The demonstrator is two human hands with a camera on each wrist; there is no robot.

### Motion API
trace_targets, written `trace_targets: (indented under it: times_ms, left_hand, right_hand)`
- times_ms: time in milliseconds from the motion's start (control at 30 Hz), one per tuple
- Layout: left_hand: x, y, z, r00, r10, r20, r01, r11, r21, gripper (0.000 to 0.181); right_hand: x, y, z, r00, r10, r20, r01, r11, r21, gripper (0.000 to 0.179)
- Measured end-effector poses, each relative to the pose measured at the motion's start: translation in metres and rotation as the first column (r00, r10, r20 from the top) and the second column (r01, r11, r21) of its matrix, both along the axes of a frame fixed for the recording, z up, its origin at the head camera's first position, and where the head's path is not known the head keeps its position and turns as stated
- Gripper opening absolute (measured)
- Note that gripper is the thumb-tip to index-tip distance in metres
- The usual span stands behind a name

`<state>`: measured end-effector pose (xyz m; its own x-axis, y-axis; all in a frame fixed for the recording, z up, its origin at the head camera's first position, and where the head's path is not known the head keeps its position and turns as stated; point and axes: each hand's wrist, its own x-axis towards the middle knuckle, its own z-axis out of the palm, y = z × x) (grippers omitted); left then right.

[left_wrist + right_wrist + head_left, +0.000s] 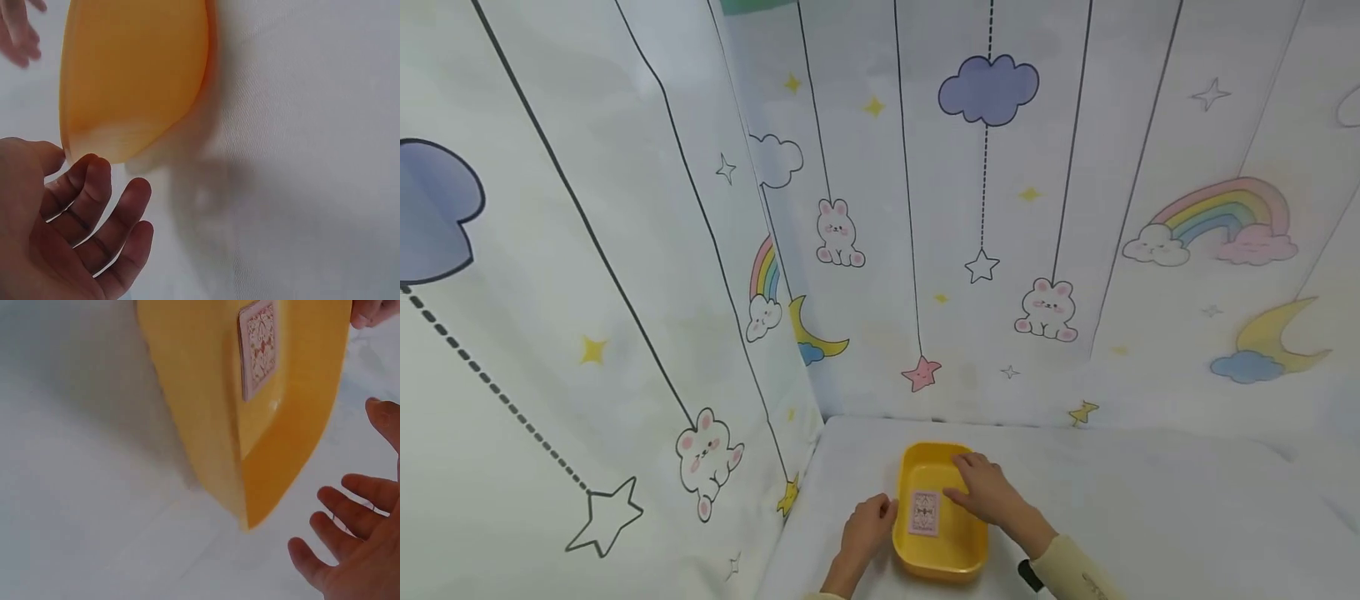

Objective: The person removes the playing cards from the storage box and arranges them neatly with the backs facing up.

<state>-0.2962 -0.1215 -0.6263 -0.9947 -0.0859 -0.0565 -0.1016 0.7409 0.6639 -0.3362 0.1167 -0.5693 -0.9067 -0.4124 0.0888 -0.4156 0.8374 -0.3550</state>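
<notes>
A yellow plastic basin (pixel 936 572) stands on the white surface. Inside it, toward the left, lies a small stack of playing cards (pixel 923 513), the pink patterned back facing up; the right wrist view shows the same cards (pixel 258 347). At the basin's left side my left hand (pixel 868 525) pinches the rim between thumb and forefinger, its other fingers loosely bent outside the wall (pixel 137 81). My right hand (pixel 988 492) is over the basin's right side in the head view. Its fingers (pixel 353 515) are spread, apart from the basin, and hold nothing.
Behind the table rises a white backdrop (pixel 880 317) printed with rabbits, stars, clouds and rainbows. Another printed sheet (pixel 550 375) stands close on the left. The white tabletop (pixel 1150 517) stretches to the right. A small black object (pixel 1030 575) is by the right wrist.
</notes>
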Motion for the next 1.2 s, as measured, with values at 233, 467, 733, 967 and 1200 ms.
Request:
trace_targets:
  times_ms: [233, 467, 733, 967, 1200]
  left_hand:
    - [0.001, 0.006, -0.003, 1.0, 0.005, -0.03, -0.005, 1.0, 0.005, 0.029]
    - [0.003, 0.011, -0.008, 1.0, 0.022, 0.009, -0.023, 0.999, 0.033, 0.029]
    - [-0.004, 0.006, -0.006, 0.999, 0.026, -0.037, -0.025, 0.999, 0.025, 0.03]
    - [-0.003, 0.005, -0.001, 0.998, 0.003, -0.057, -0.002, 1.0, 0.023, 0.029]
    - [-0.002, 0.006, -0.003, 0.999, 0.011, -0.047, -0.01, 1.0, 0.012, 0.029]
  right_hand:
    - [-0.02, -0.046, -0.017, 0.974, 0.023, 0.227, -0.068, 0.979, 0.192, 0.068]
    - [-0.022, -0.058, -0.034, 0.95, 0.0, 0.311, -0.081, 0.966, 0.245, 0.076]
    - [-0.034, -0.067, -0.034, 0.962, 0.034, 0.272, -0.102, 0.966, 0.239, 0.093]
    - [-0.044, -0.063, -0.04, 0.981, 0.086, 0.171, -0.118, 0.976, 0.184, 0.064]
    - [-0.044, -0.065, -0.038, 0.978, 0.11, 0.179, -0.135, 0.982, 0.132, 0.029]
